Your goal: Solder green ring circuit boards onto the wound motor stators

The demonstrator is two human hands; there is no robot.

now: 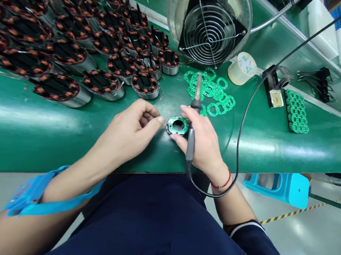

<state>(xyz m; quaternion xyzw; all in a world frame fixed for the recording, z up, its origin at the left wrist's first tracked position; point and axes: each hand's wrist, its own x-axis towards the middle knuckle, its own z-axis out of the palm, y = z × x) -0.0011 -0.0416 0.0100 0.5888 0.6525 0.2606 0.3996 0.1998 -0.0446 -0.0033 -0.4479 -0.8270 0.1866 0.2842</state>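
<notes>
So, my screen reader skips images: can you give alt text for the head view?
The right hand holds a soldering iron beside a green ring board on a motor stator; the left hand pinches near it. Wound stators crowd the green bench.

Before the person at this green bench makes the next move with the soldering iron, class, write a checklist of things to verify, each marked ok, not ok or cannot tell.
1. Soldering iron gripped in the right hand: ok.
2. Iron tip pointing away from the fingers: ok.
3. Stator with green ring board steadied by fingertips of both hands: ok.
4. Left hand holding solder wire: cannot tell.
5. Iron cable free of the loose green boards: ok.
6. Fan running: cannot tell.
</notes>
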